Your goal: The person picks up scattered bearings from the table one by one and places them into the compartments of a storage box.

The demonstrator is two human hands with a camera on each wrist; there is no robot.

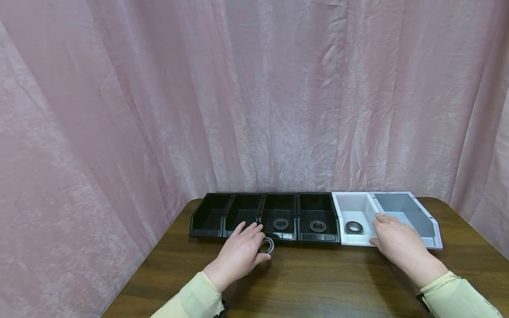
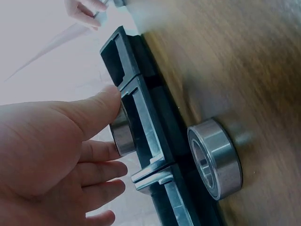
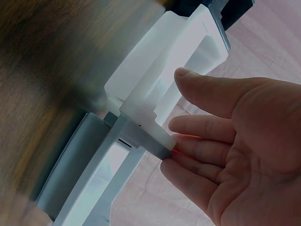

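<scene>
My left hand (image 1: 240, 251) pinches a ball bearing (image 2: 123, 136) between thumb and index finger, just in front of the black bins (image 1: 244, 212). The other fingers spread loosely. A second bearing (image 2: 216, 160) stands on the table close by; in the head view the left hand hides it. My right hand (image 1: 399, 240) holds nothing. Its fingertips rest at the wall between the white bin (image 1: 358, 203) and the grey bin (image 1: 397, 205). One bearing (image 1: 354, 227) lies flat in the white bin, while two black bins hold one bearing (image 1: 280, 224) and another bearing (image 1: 317, 226).
Black, white and grey bins stand side by side along the back of the brown wooden table (image 1: 314, 282). Behind them hangs a pink curtain (image 1: 278, 97). The table's rounded back corners show beyond both ends of the row.
</scene>
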